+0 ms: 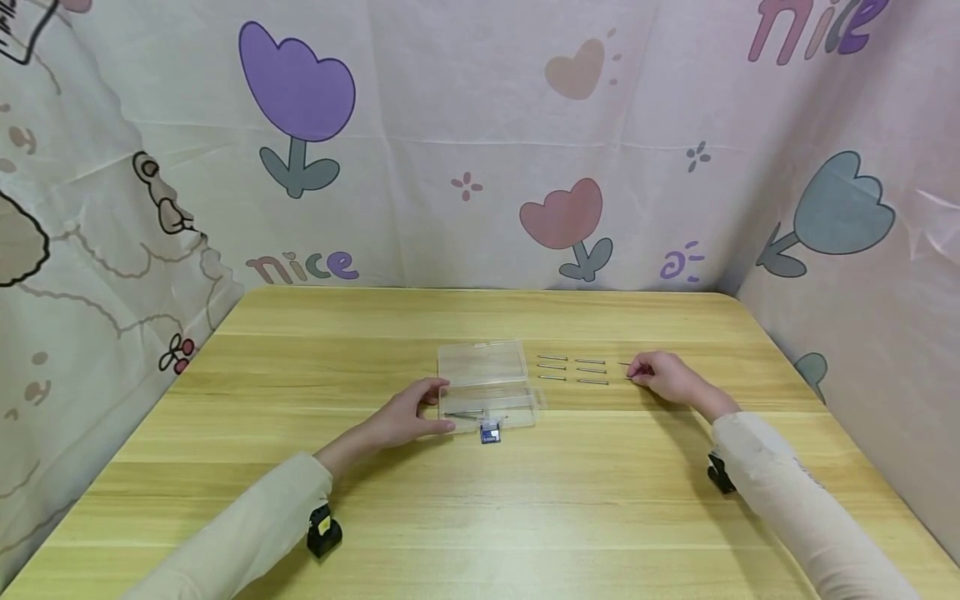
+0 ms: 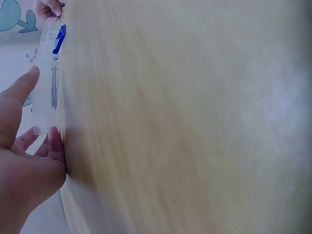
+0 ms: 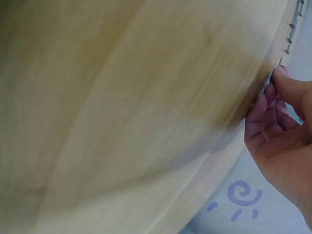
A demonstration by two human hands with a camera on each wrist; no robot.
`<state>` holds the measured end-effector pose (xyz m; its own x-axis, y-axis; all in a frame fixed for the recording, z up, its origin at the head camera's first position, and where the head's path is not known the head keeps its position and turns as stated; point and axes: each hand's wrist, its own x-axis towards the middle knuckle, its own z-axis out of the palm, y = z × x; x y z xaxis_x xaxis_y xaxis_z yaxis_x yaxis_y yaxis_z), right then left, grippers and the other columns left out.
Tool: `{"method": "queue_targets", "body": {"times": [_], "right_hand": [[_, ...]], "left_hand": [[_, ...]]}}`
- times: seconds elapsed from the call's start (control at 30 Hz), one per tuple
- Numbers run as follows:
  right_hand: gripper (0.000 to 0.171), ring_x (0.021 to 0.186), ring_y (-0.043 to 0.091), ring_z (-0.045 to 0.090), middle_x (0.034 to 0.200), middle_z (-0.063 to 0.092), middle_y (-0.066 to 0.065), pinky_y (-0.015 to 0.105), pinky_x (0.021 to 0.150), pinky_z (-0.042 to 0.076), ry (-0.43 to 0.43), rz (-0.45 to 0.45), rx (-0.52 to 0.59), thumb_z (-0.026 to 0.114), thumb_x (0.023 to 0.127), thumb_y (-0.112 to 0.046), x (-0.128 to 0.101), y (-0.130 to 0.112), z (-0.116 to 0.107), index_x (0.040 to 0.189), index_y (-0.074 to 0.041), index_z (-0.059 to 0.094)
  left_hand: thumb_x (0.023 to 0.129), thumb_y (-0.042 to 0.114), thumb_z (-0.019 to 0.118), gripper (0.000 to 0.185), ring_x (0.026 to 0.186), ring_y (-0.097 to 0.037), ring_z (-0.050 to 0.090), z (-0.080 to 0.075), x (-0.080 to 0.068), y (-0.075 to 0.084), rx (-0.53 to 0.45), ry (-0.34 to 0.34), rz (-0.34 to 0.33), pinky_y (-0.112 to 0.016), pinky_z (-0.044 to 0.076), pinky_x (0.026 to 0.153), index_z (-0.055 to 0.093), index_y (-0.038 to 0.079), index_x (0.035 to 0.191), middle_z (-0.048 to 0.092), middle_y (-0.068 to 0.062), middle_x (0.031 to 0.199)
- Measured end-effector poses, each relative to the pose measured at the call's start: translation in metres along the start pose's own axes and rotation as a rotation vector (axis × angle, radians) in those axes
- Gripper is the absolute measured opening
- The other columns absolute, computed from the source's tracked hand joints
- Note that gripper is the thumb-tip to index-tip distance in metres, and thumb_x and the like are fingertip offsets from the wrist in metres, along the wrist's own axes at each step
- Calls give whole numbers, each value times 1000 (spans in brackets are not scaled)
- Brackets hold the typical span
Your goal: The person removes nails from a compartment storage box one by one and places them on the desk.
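Note:
A clear plastic box [image 1: 487, 397] lies on the table with its lid [image 1: 482, 364] folded back. Inside its front compartment are a few nails [image 2: 54, 87], and a small blue label [image 1: 490, 432] sits at the front edge. My left hand [image 1: 401, 414] holds the box by its left end, thumb at the front corner and fingers farther back. To the right of the box, several nails [image 1: 592, 371] lie in short rows. Beyond them my right hand [image 1: 663, 377] pinches a nail [image 3: 280, 62] close over the table, its shaft mostly hidden by the fingers. One more nail tip shows beside those fingertips.
The wooden table [image 1: 525, 517] reaches back to a printed cloth [image 1: 450, 225] that hangs behind it and at both sides. Black wrist cameras [image 1: 324, 531] hang under both sleeves.

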<state>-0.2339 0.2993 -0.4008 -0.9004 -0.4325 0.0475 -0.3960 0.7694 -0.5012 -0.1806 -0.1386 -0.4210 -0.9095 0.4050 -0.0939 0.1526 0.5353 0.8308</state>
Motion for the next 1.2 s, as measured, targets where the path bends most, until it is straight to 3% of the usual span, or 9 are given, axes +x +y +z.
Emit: {"method": "queue_targets", "body": {"times": [1.2], "right_hand": [[5, 78, 19, 55, 83, 63, 7, 39, 73, 45, 43, 47, -3, 60, 92, 1, 5, 4, 6, 90, 3, 64]], "left_hand": [[84, 29, 77, 72, 118, -28, 47, 0, 0, -4, 8, 2, 9, -40, 42, 92, 42, 4, 142, 51, -13, 132]]}}
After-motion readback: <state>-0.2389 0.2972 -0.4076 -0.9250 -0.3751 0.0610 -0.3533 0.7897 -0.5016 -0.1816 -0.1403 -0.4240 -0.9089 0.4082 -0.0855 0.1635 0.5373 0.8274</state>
